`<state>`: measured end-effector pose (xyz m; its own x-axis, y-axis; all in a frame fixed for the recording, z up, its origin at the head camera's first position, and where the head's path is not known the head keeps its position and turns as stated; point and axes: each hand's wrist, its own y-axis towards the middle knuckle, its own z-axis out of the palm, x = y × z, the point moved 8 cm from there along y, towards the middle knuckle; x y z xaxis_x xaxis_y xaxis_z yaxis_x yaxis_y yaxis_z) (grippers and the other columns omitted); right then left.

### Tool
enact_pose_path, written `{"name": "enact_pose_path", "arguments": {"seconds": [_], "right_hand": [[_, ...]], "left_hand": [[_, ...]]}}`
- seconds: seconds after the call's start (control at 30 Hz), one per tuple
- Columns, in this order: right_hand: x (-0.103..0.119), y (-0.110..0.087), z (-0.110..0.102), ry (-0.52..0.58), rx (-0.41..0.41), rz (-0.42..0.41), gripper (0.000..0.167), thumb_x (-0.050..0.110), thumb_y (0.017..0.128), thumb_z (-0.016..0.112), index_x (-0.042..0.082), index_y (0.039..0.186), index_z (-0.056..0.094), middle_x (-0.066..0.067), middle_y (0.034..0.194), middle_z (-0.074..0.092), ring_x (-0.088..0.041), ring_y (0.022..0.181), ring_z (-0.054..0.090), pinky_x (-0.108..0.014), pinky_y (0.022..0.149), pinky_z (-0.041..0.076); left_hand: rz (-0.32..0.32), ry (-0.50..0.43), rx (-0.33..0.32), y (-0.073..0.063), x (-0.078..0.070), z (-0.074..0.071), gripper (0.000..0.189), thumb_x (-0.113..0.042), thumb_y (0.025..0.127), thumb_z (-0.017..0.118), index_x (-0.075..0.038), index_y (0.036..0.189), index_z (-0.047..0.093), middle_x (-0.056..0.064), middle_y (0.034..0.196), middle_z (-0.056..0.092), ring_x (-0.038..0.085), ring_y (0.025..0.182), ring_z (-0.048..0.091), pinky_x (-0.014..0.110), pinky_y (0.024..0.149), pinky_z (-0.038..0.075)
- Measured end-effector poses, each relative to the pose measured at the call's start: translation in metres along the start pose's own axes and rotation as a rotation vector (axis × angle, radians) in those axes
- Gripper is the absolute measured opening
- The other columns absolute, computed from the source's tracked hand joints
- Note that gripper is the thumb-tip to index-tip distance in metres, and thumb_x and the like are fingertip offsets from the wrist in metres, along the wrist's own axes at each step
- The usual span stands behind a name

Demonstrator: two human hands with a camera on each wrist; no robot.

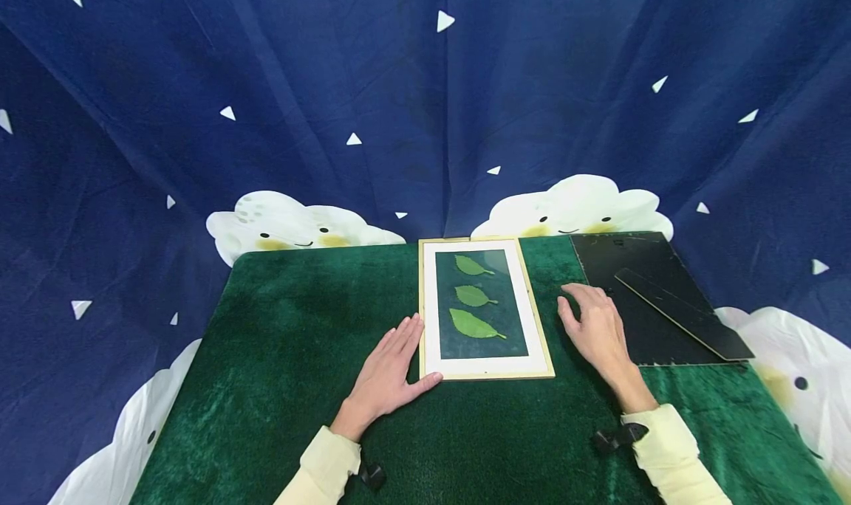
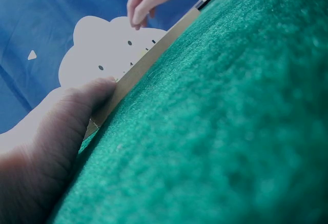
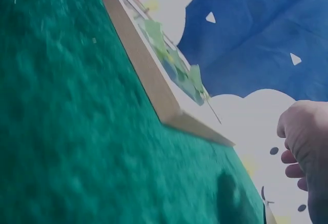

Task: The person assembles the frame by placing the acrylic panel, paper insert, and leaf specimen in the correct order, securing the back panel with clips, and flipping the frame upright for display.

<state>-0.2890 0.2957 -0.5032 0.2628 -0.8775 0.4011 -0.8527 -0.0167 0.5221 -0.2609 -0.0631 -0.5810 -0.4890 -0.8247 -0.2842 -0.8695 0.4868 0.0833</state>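
A light wood picture frame [image 1: 486, 376] with a white mat lies flat on the green cloth. Three green leaves [image 1: 474, 323] sit one above another inside its mat opening. My left hand [image 1: 388, 372] rests against the frame's lower left corner, fingers straight along the left side and thumb at the bottom edge. In the left wrist view the thumb [image 2: 97, 92] touches the wooden edge. To the frame's right, my right hand [image 1: 594, 326] hovers with loosely bent fingers and nothing in them. It overlaps the left edge of a black backing board [image 1: 645, 328].
The backing board's stand leg [image 1: 685, 314] is hinged out across it, reaching past its lower right corner. Green velvety cloth [image 1: 299, 328] covers the table. Behind the table hangs a blue curtain [image 1: 332, 84] with white clouds and triangles.
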Motion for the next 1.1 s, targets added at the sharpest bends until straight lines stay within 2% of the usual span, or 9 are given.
{"name": "enact_pose_path", "arguments": {"seconds": [0.27,0.47,0.63,0.8,0.93,1.1], "right_hand": [[-0.034,-0.007,-0.004,-0.039,0.049,0.078,0.044,0.015,0.101,0.064,-0.006,0.139,0.060,-0.031,0.138,0.061,-0.051,0.131,0.054,-0.066,0.108,0.038],[-0.073,-0.010,-0.017,-0.058,0.048,0.154,0.055,0.018,0.101,0.065,-0.005,0.148,0.051,-0.034,0.145,0.054,-0.055,0.133,0.049,-0.069,0.110,0.033],[-0.116,-0.015,-0.031,-0.112,0.069,0.294,0.060,0.020,0.101,0.062,-0.008,0.150,0.045,-0.036,0.149,0.048,-0.057,0.137,0.043,-0.071,0.111,0.030],[-0.162,-0.030,-0.048,-0.164,0.087,0.500,0.065,0.022,0.101,0.057,-0.013,0.152,0.037,-0.041,0.152,0.039,-0.061,0.140,0.035,-0.071,0.115,0.024],[-0.187,-0.043,-0.058,-0.193,0.111,0.637,0.078,0.037,0.100,0.058,-0.014,0.153,0.033,-0.044,0.150,0.037,-0.065,0.137,0.034,-0.073,0.112,0.024],[-0.204,-0.053,-0.061,-0.197,0.207,0.734,0.112,0.069,0.094,0.057,-0.016,0.156,0.020,-0.049,0.150,0.028,-0.068,0.137,0.026,-0.077,0.109,0.019]], "left_hand": [[0.013,-0.006,-0.017,-0.001,0.000,0.000,0.104,-0.084,0.095,0.035,-0.014,0.169,0.016,0.001,0.175,0.014,0.017,0.162,0.011,0.043,0.129,0.018],[0.020,-0.005,-0.026,0.000,0.000,-0.001,0.104,-0.084,0.095,0.035,-0.012,0.168,0.017,0.002,0.175,0.016,0.018,0.161,0.013,0.043,0.129,0.018],[0.014,-0.006,-0.014,0.000,0.000,0.000,0.104,-0.084,0.095,0.033,-0.015,0.169,0.014,0.000,0.175,0.013,0.016,0.162,0.010,0.041,0.130,0.016],[0.013,-0.013,0.000,0.001,0.000,0.001,0.103,-0.085,0.095,0.033,-0.017,0.169,0.010,-0.003,0.175,0.009,0.013,0.162,0.006,0.039,0.130,0.013],[0.009,-0.007,0.001,0.001,0.001,0.001,0.104,-0.085,0.095,0.032,-0.017,0.169,0.010,-0.002,0.176,0.008,0.013,0.162,0.004,0.039,0.130,0.013],[0.003,-0.012,0.010,0.000,0.002,0.001,0.104,-0.086,0.094,0.031,-0.017,0.169,0.009,-0.004,0.175,0.007,0.012,0.161,0.003,0.038,0.130,0.013]]}}
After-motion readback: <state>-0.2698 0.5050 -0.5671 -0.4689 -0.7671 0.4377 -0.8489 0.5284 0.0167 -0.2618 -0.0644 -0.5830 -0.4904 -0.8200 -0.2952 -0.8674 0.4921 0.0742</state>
